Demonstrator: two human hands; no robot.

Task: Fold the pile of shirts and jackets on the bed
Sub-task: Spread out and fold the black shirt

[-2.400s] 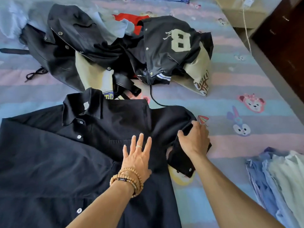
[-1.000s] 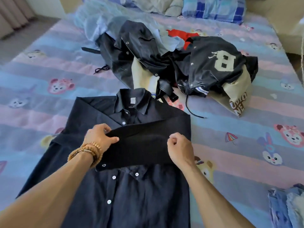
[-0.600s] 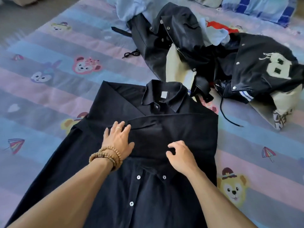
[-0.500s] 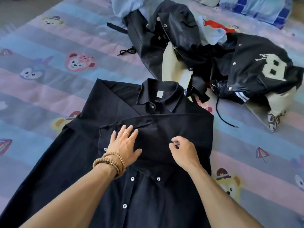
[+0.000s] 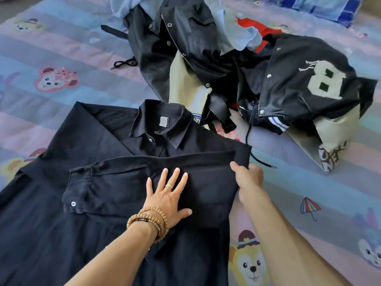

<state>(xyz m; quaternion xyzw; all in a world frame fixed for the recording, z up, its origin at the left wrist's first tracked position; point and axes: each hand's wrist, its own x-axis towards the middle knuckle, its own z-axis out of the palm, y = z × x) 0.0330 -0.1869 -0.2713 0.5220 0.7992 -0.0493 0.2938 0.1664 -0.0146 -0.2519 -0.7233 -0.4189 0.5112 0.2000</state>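
**Black shirt mid-fold, sleeve laid across chest**

Black button-up shirt (image 5: 115,234) flat on the striped cartoon-print bedsheet (image 5: 51,58), front up, collar (image 5: 162,122) toward the far side, grey neck label visible inside it. Right-side sleeve (image 5: 144,188) folded across the chest, cuff with 1 white button ending left of centre.

Left hand (image 5: 167,199) palm down on the folded sleeve, fingers straight and spread, pressing flat, nothing gripped. Ring on 1 finger, beaded bracelets (image 5: 150,220) wrapped round the wrist.

Right hand (image 5: 248,178) at the shirt's right edge, thumb on top of the fabric, fingers curled under, pinching the fold at the shoulder corner.

Unfolded pile (image 5: 226,65) beyond the collar, touching or just beside it: black leather-look jacket with snap buttons (image 5: 185,34), black varsity jacket with a cream "8" (image 5: 309,79), beige panels, light blue fabric, a bit of red. Black drawstring (image 5: 261,162) trailing from the pile onto the sheet just past the right hand. Second black cord (image 5: 124,63) loose on the sheet left of the pile. Blue checked pillow (image 5: 321,7) at the top right edge.
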